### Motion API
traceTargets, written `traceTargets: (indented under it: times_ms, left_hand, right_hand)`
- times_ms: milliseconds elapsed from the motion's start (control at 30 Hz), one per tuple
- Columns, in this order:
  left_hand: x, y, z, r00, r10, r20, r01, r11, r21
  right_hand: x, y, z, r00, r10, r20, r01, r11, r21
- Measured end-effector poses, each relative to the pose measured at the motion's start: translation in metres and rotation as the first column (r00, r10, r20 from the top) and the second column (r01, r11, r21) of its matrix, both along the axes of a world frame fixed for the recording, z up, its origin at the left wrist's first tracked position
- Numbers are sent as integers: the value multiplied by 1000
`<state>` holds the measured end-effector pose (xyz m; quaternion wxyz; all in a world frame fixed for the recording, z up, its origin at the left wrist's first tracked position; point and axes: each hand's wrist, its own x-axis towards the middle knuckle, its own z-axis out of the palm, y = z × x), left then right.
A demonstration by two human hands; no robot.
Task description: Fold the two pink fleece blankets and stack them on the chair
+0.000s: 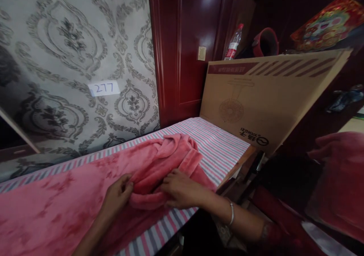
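Pink fleece garment [159, 161] lies bunched on striped bedding [224, 146]. Left hand [118, 195] pinches a fold; right hand [180, 189] presses flat, fingers together. Cardboard box [270, 96] at two o'clock; patterned wallpaper [71, 40] at eleven.

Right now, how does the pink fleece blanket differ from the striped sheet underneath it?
The pink fleece blanket is one plain pink, fluffy and thick; the striped sheet carries thin pink, grey and white stripes and looks thin. The blanket is bunched into folds at its end, where the left hand and right hand press on it; the sheet lies flat and smooth. The blanket lies on top, the sheet beneath. Both are soft fabrics spread on the same surface.
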<state>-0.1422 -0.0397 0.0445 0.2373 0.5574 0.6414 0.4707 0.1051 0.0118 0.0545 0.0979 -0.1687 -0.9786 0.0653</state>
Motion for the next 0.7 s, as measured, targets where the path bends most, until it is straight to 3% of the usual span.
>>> traceTargets:
  times_ms: [100,200,333,400,533,600,700]
  left_hand:
    - [-9,-7,5,989,136,60,-135,991,-9]
    - [-17,-14,3,973,193,127,-186,980,-64]
    - [-25,-19,-9,975,159,157,-142,983,-115]
    - [-26,-20,-15,986,97,137,-78,987,-139]
    - [-25,-21,-20,993,9,114,5,992,-123]
    - [-23,-22,-20,989,-28,145,44,993,-111]
    - [-20,-24,-22,973,-77,219,102,989,-103]
  right_hand:
    - [32,18,10,988,-158,3,157,987,33]
    - [67,41,16,949,-316,-20,317,947,58]
    - [108,73,20,842,-539,10,537,840,69]
    - [117,86,24,817,-566,-109,571,821,10]
    - [98,111,40,757,-422,-499,355,907,-228]
    - [74,129,48,723,-430,-540,295,900,-321]
    - [30,164,53,718,-511,-473,371,855,-361]
